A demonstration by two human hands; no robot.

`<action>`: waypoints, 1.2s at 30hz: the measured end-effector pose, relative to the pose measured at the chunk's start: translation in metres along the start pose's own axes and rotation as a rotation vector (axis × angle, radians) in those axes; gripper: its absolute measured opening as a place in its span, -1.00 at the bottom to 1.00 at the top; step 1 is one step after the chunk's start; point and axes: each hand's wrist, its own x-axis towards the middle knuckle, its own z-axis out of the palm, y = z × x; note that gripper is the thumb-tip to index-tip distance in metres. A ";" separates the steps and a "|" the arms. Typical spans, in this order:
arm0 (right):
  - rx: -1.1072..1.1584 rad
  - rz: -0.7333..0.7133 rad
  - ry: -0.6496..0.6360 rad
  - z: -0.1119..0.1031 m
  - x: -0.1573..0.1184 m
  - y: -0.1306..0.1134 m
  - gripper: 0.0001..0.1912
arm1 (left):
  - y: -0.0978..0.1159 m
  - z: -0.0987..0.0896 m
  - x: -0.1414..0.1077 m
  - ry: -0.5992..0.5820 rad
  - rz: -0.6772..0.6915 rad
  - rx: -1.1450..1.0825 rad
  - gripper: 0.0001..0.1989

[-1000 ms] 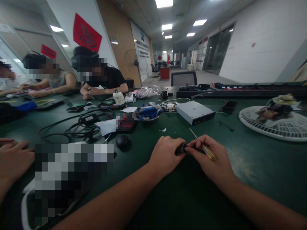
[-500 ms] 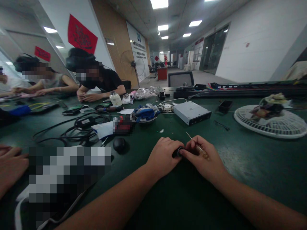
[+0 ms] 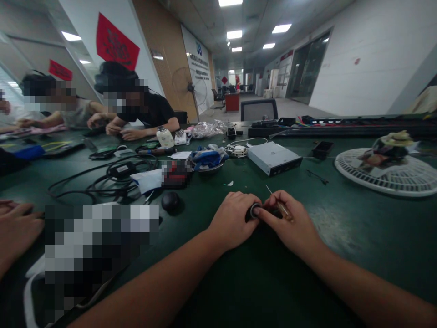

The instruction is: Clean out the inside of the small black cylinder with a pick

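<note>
My left hand is closed around a small dark round part with a lighter ring at its open end; most of it is hidden in my fingers. Against that end rests the thumb of my right hand. The same right hand grips a screwdriver with a clear amber handle, its thin shaft pointing up and to the left, away from the part. Both hands are close together, low over the green table.
A black computer mouse lies left of my hands. Beyond are a metal disc drive, a bowl with blue cloth and black cables. A white fan grille lies right. Another person's hand rests at left.
My hands stay together, with the part turned slightly so its ring shows more. The screwdriver has shifted a little in my right hand. Across the table, one person's hand has risen.
</note>
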 end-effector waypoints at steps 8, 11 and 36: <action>0.092 -0.035 0.050 -0.002 -0.002 -0.009 -0.82 | 0.002 0.001 -0.001 0.065 0.011 0.023 -0.87; 0.119 -0.081 0.180 -0.005 -0.006 -0.012 -0.70 | -0.001 0.003 0.000 0.106 -0.094 0.074 -0.87; 0.148 -0.142 0.174 -0.006 -0.009 -0.009 -0.49 | -0.004 0.003 0.000 0.060 -0.125 0.075 -0.84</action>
